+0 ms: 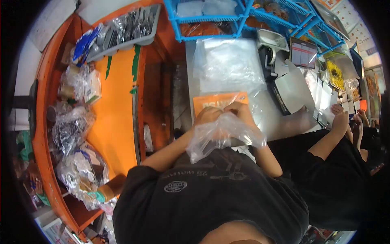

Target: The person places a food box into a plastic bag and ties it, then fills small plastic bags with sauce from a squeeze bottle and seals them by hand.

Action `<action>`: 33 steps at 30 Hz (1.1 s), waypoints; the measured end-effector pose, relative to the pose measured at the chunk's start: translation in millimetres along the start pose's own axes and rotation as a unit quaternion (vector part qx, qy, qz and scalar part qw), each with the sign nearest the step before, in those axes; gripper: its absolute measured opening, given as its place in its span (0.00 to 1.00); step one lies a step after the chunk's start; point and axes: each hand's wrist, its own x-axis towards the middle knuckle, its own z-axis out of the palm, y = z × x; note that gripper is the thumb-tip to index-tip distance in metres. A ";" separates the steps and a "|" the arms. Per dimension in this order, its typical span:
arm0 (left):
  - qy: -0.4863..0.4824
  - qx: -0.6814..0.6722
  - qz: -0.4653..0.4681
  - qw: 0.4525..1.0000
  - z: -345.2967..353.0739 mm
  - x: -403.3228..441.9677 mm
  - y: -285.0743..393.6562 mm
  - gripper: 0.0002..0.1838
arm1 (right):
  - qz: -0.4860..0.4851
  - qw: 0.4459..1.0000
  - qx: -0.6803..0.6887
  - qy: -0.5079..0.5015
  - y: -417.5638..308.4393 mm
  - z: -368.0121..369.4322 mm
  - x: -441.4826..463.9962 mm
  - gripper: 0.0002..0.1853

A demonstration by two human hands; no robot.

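Observation:
A clear plastic bag (221,132) hangs crumpled from both hands, in front of the chest. My left hand (209,115) has its fingers pinched together on the bag's upper edge. Close beside it, my right hand (240,111) is also closed on the bag, its fingertips bent inward. Just beyond the hands lies an orange printed sheet or packet (199,102) with pale lettering, partly covered by them. Farther back on the metal table (264,118) is a stack of flat clear plastic bags (227,65).
At left, an orange counter (113,101) holds a grey tray of wrapped cutlery (126,30) and several plastic-wrapped items (73,126). Blue racks (207,18) stand at the back. A tablet (303,53) and white box (292,91) are at right, near a co-worker's arm (335,132).

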 end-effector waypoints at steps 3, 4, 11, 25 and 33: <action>-0.003 0.002 0.020 1.000 11.2 -5.1 -18.1 0.17 | 0.005 0.996 -0.044 0.079 2.0 -1.2 -16.7 0.05; 0.000 0.017 0.040 0.999 12.3 -5.2 -22.7 0.17 | -0.010 0.992 -0.082 0.098 6.1 -6.2 -18.3 0.04; 0.082 0.280 0.075 0.954 40.8 11.2 -4.6 0.13 | -0.123 0.983 -0.121 0.070 22.3 26.7 -20.5 0.07; -0.188 0.163 -0.172 0.953 8.0 53.5 43.7 0.14 | 0.033 0.955 0.181 0.233 16.6 20.6 -29.6 0.10; -0.020 -0.539 -0.455 0.708 11.0 5.5 -26.1 0.13 | -0.124 0.982 -0.004 0.145 -11.6 55.5 -40.2 0.15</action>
